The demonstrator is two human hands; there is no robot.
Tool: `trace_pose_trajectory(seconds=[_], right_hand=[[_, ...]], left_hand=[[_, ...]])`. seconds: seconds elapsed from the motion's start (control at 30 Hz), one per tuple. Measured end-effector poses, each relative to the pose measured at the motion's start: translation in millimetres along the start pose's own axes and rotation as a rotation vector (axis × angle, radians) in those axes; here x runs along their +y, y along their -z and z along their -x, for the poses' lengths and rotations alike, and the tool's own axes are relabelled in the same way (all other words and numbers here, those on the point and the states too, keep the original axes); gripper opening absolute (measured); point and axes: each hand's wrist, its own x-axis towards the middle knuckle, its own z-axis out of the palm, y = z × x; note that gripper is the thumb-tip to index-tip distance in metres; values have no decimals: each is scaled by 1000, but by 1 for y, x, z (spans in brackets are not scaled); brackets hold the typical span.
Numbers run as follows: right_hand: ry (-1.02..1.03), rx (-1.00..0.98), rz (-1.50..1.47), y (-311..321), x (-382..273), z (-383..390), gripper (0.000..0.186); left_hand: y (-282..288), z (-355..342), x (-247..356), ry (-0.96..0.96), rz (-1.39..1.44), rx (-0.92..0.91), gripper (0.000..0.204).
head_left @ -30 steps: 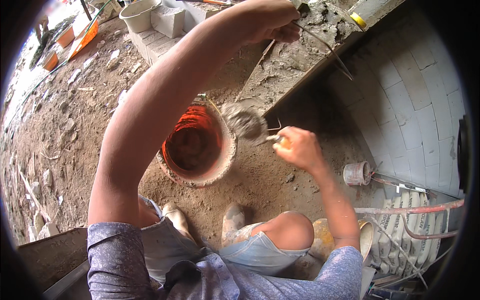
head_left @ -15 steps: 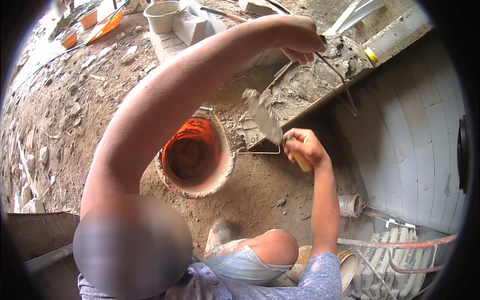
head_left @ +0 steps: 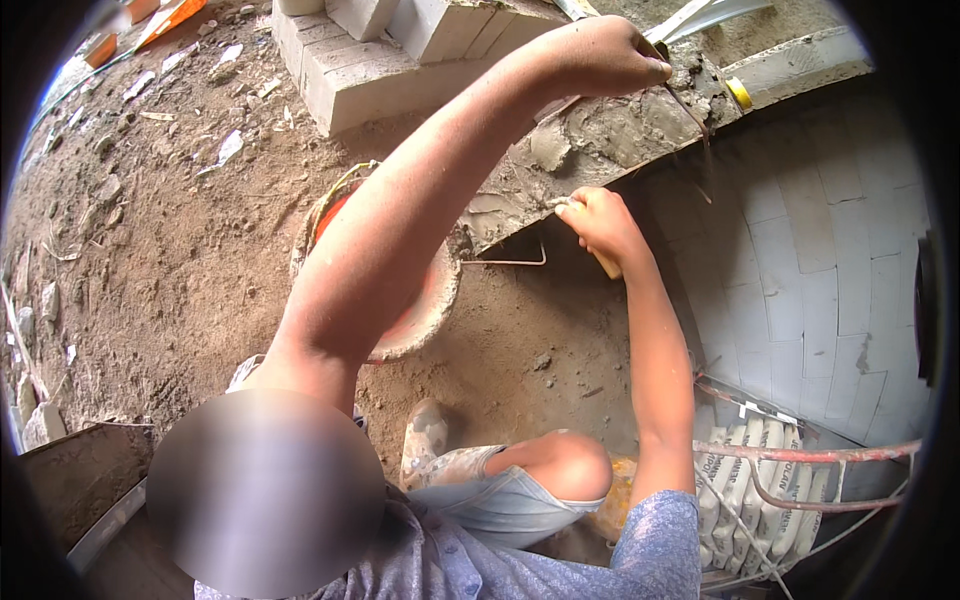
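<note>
My left arm stretches across the view to the upper right. There my left hand (head_left: 625, 68) is closed at the upper end of a thin bent metal rod (head_left: 688, 108), beside the wet mortar. The fingers of my right hand (head_left: 602, 226) wrap round the wooden handle of a trowel (head_left: 607, 264). Its blade is hard to make out against the grey mortar (head_left: 545, 160), which lies thick and rough along the wall top. An orange-lined bucket (head_left: 432, 320) with a crusted rim stands on the ground, partly covered by my left forearm.
Pale blocks (head_left: 345, 85) are stacked beyond my left arm. A second bent rod (head_left: 510, 262) juts out from the wall's near end. A yellow object (head_left: 738, 93) sits on the wall top. At the lower right are stacked bags (head_left: 755, 480) behind a rusty metal frame (head_left: 820, 452).
The trowel, earlier raised with mortar on its blade, has come down to the wall top with my right hand moving forward. My left forearm now covers more of the bucket. The view has shifted.
</note>
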Motion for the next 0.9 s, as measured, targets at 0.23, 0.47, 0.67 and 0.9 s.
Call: trace_pose_trajectory(seconds=[0.23, 0.47, 0.67, 0.9], right_hand=[[-5, 371, 91, -6, -4, 14, 39], [63, 610, 217, -22, 3, 45, 29], [42, 799, 338, -28, 11, 93, 26], [444, 619, 67, -10, 19, 115, 28]], left_hand=[[5, 5, -2, -33, -8, 11, 44], [14, 6, 4, 4, 121, -63, 32], [21, 16, 15, 24, 120, -66, 37], [21, 20, 14, 117, 134, -47, 48]])
